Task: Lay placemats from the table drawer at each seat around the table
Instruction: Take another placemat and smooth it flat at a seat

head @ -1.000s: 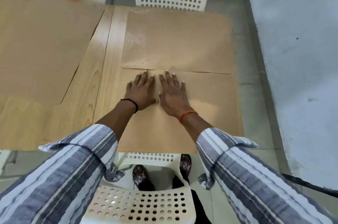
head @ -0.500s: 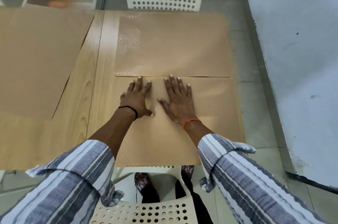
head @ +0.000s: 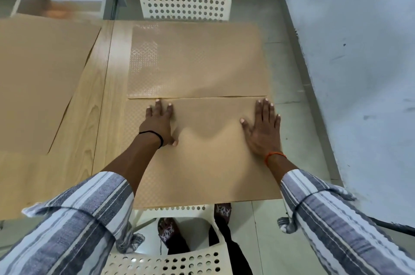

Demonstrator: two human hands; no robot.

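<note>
pressing flat, both palms (left hand (head: 158,123), right hand (head: 263,129)) on near placemat (head: 208,162).

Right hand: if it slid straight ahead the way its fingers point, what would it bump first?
Probably the far placemat. The right hand lies flat on the near placemat, fingertips just short of that mat's edge.

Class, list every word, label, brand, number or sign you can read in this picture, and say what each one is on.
None: no readable text shows. The near placemat, the far placemat, the chairs and the wall carry no writing; the mats show only an embossed pattern.
</note>
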